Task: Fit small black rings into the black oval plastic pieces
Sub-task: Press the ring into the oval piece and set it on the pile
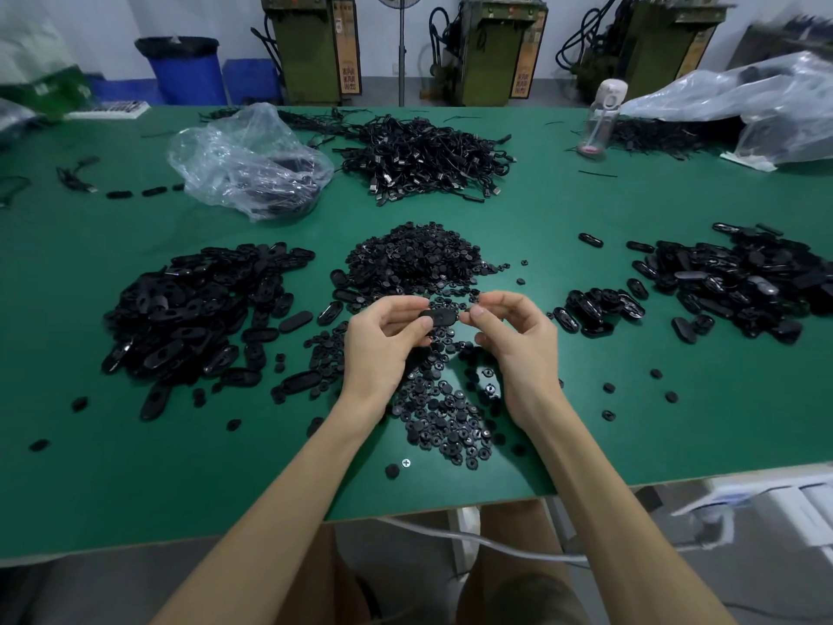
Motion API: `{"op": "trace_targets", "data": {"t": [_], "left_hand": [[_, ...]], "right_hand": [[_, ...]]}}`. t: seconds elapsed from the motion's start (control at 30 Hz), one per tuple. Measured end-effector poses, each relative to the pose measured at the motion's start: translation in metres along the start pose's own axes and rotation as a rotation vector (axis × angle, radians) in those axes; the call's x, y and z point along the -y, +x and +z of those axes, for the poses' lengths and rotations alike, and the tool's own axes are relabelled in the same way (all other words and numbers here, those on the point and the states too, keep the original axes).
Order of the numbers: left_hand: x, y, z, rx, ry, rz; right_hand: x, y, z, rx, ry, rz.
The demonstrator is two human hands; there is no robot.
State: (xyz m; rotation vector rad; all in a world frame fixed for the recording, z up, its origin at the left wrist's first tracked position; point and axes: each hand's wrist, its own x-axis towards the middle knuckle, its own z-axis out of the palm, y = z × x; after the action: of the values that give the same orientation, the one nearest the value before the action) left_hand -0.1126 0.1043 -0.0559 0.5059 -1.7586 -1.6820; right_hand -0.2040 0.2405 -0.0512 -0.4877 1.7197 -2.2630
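Note:
My left hand [381, 345] pinches a black oval plastic piece [438, 317] between thumb and fingers, held above the table. Just right of it, my right hand [514, 336] pinches a small black ring [464, 316] at the oval's right end; whether they touch I cannot tell. A heap of small black rings [414, 257] lies behind my hands, and more rings [444, 417] are spread under and between my wrists. A big pile of oval pieces [189, 309] sits at the left, and another pile of ovals [739, 281] at the right.
The green table [653, 444] ends just below my wrists. A pile of black cables [423, 160] and a clear plastic bag [248, 160] lie at the back. A clear bottle [601, 119] stands at the back right beside more bags [757, 106]. Loose rings scatter on the right.

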Motion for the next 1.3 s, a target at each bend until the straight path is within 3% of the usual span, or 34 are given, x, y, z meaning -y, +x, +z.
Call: {"op": "trace_targets", "data": {"t": [0.73,1.3], "left_hand": [[-0.001,-0.001,0.0007,0.01,0.02,-0.005],[-0.0007,-0.0014,0.0005,0.037,-0.006,-0.019]], "right_hand": [[0.0004,-0.0012,0.0007,0.173,-0.169,-0.105],[0.0022,-0.0028,0.0041,0.127,-0.182,-0.073]]}}
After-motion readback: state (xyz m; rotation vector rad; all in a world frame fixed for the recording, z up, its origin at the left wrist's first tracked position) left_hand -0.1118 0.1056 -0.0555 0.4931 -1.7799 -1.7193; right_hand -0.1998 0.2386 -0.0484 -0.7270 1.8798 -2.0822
